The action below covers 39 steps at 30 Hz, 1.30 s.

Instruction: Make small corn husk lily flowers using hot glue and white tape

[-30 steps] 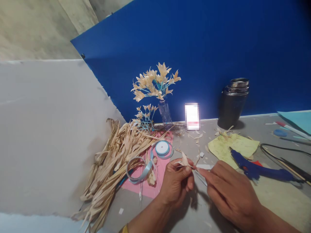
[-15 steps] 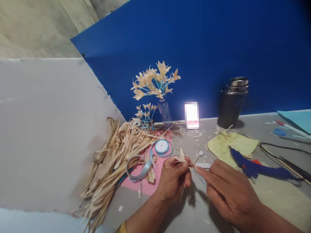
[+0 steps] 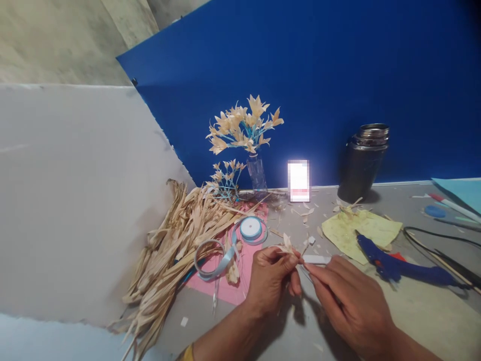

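Between the thumb and fingers of my left hand point(image 3: 272, 276) is a small pale flower of dried husk point(image 3: 287, 243), its petals pointing up. My right hand point(image 3: 351, 296) is closed close beside it, the index fingertip almost at the flower's base. What the right fingers hold is mostly hidden. A white strip point(image 3: 317, 259) shows just behind my right fingers, and whether they grip it I cannot tell. Left of my hands, a spool of blue ribbon point(image 3: 251, 228) and a loose ribbon roll point(image 3: 209, 260) lie on pink paper point(image 3: 246, 288).
A heap of dried husks point(image 3: 169, 250) lies at left. Behind stand husk flowers point(image 3: 240, 123) in a clear bottle point(image 3: 256, 173), a bright blurred-out rectangle point(image 3: 299, 180) and a dark flask point(image 3: 363, 163). At right, a blue glue gun point(image 3: 398, 265) rests partly over yellow paper point(image 3: 341, 228).
Both hands stay close together around the flower. The flower has turned slightly, and my right fingers have shifted a little lower. The whole view has moved slightly.
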Motion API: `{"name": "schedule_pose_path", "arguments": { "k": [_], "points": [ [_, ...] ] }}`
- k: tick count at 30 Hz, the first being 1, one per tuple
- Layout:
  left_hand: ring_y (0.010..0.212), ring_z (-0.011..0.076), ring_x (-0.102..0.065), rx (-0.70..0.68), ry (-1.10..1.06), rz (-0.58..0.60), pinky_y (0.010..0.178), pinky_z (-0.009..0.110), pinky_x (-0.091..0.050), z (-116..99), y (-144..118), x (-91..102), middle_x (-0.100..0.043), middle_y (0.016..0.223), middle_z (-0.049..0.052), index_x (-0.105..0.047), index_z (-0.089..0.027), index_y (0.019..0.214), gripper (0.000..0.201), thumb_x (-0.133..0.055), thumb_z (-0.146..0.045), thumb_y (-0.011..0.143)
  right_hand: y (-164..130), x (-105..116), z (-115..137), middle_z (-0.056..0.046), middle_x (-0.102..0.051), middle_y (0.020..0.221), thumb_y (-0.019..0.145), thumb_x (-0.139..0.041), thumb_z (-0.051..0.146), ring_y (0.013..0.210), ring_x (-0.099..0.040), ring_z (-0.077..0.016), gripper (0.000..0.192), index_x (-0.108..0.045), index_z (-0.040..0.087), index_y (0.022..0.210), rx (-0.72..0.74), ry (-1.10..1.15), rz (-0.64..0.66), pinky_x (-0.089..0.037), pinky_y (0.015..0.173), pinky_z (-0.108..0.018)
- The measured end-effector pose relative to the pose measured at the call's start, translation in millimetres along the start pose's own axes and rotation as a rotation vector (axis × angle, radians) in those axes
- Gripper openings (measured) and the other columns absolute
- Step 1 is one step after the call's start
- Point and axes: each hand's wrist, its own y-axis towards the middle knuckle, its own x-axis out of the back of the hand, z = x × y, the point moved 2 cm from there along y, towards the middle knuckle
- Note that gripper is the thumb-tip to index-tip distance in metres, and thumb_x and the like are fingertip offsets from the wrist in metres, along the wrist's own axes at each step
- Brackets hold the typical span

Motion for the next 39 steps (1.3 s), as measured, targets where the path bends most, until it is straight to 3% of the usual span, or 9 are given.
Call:
{"name": "schedule_pose_path", "arguments": {
  "k": [5, 19, 21, 26, 30, 33, 39],
  "points": [
    [0.033, 0.0097, -0.052, 0.006, 0.021, 0.011, 0.034, 0.018, -0.033, 5.3, -0.7, 2.1, -0.060, 0.046, 0.000, -0.074, -0.010, 0.073, 0.045, -0.093, -0.050, 0.064, -1.6, -1.3, 0.9, -0.003, -0.066, 0.069, 0.099, -0.055, 0.009, 0.064, -0.058, -0.0191, 0.018, -0.071, 0.015, 0.104, -0.005, -0.011, -0.012, -0.046, 0.063, -0.032],
    [0.037, 0.0104, -0.054, -0.031, 0.083, 0.019, 0.040, 0.020, -0.038, 5.1, -5.2, -0.2, -0.058, 0.047, -0.001, -0.072, -0.010, 0.072, 0.040, -0.089, -0.047, 0.070, 6.9, 1.8, 2.7, -0.003, -0.066, 0.068, 0.099, -0.054, 0.007, 0.062, -0.058, -0.0170, 0.017, -0.069, 0.015, 0.100, 0.013, 0.020, -0.031, -0.047, 0.062, -0.029],
    [0.039, 0.0102, -0.055, -0.020, 0.067, 0.023, 0.041, 0.021, -0.040, 2.7, -6.7, -1.6, -0.062, 0.053, 0.001, -0.074, -0.010, 0.078, 0.039, -0.089, -0.045, 0.069, 10.2, 3.6, 3.0, -0.002, -0.065, 0.066, 0.099, -0.054, 0.009, 0.060, -0.057, -0.0155, 0.017, -0.069, 0.015, 0.097, 0.003, 0.028, -0.033, -0.047, 0.060, -0.027],
    [0.046, 0.0097, -0.062, 0.040, 0.053, 0.129, 0.038, 0.021, -0.044, -2.7, -10.5, -5.6, -0.075, 0.094, 0.009, -0.077, -0.013, 0.095, 0.044, -0.092, -0.037, 0.062, 16.9, 9.0, 1.8, 0.000, -0.064, 0.066, 0.100, -0.056, 0.012, 0.058, -0.061, -0.0127, 0.016, -0.069, 0.017, 0.093, -0.093, 0.066, -0.055, -0.049, 0.058, -0.023],
    [0.043, 0.0072, -0.056, -0.005, 0.027, 0.108, 0.037, 0.018, -0.037, -3.4, -8.5, -3.4, -0.070, 0.074, 0.004, -0.077, -0.011, 0.093, 0.044, -0.089, -0.047, 0.069, 16.3, 7.7, 1.4, 0.001, -0.064, 0.066, 0.098, -0.058, 0.013, 0.057, -0.061, -0.0126, 0.014, -0.071, 0.018, 0.094, -0.103, 0.082, -0.057, -0.049, 0.057, -0.023],
    [0.039, 0.0051, -0.047, -0.040, 0.048, 0.081, 0.038, 0.016, -0.030, -4.5, -6.7, -1.2, -0.058, 0.053, -0.002, -0.077, -0.011, 0.085, 0.044, -0.087, -0.052, 0.071, 13.4, 4.8, 1.3, 0.001, -0.066, 0.067, 0.098, -0.060, 0.016, 0.057, -0.062, -0.0133, 0.012, -0.071, 0.019, 0.097, -0.105, 0.091, -0.036, -0.049, 0.057, -0.023],
    [0.041, 0.0065, -0.048, -0.111, 0.196, 0.049, 0.041, 0.019, -0.032, -4.6, -9.0, 2.3, -0.053, 0.050, -0.002, -0.063, -0.014, 0.059, 0.049, -0.086, -0.056, 0.071, 13.0, 4.1, 0.6, 0.002, -0.064, 0.066, 0.095, -0.063, 0.015, 0.057, -0.060, -0.0121, 0.013, -0.067, 0.021, 0.085, -0.141, 0.181, 0.010, -0.048, 0.055, -0.022]
  ]
}}
